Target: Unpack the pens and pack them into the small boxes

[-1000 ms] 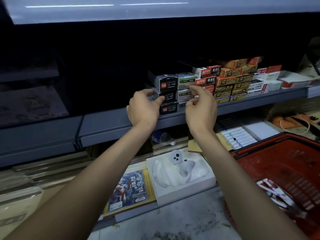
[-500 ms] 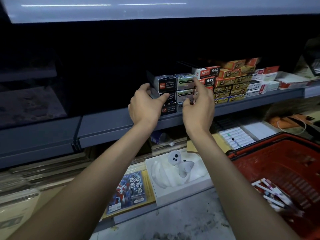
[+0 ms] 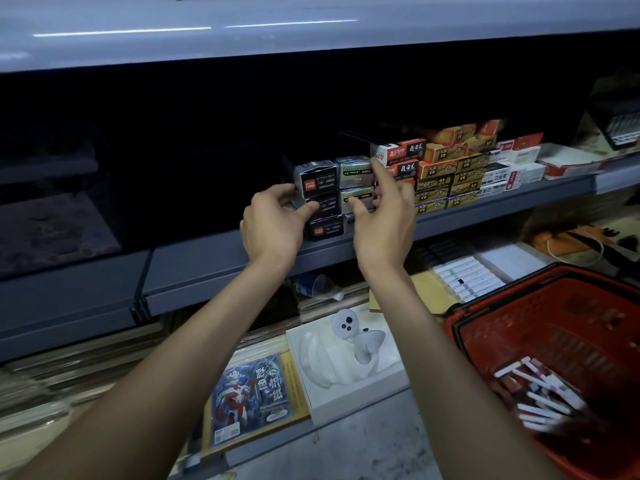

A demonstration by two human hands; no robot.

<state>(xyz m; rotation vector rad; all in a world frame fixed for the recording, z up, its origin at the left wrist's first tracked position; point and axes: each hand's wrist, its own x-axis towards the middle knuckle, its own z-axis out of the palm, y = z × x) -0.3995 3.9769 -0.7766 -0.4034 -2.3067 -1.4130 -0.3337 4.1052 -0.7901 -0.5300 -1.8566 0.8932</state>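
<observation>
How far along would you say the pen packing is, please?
Done: small boxes sit stacked on the shelf. In hand: both hands, left hand and right hand, are at that stack. Left: loose pens remain in the red basket.

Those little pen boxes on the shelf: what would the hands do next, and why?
Probably close on one box and draw it out. The left hand touches the black stack, the right hand fingers the grey-green boxes, neither holds anything, and loose pens wait in the red basket.
</observation>
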